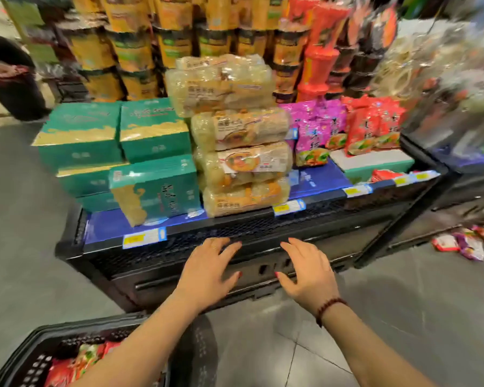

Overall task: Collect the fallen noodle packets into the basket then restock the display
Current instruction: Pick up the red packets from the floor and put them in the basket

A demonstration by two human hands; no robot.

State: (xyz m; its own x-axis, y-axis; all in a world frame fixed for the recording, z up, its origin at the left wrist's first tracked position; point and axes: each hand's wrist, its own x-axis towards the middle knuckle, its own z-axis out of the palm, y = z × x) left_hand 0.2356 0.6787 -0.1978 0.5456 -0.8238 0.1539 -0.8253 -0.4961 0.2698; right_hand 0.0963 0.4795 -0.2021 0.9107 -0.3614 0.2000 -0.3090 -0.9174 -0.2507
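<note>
The left hand (210, 263) and right hand (308, 270) hover spread and empty, while the noodle packets (471, 241) on the floor (403, 303) past the right corner of the shelf (235, 227) look light and crinkly — best pinched by a sealed edge.

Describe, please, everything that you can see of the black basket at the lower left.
The basket is black and looks like hard plastic, with a smooth rim and walls pierced by rows of small holes. It stands upright on the grey floor, and the picture's edge cuts off part of it. Inside lie red noodle packets with some green print. The left forearm passes above it; whether it touches the rim cannot be told.
</note>
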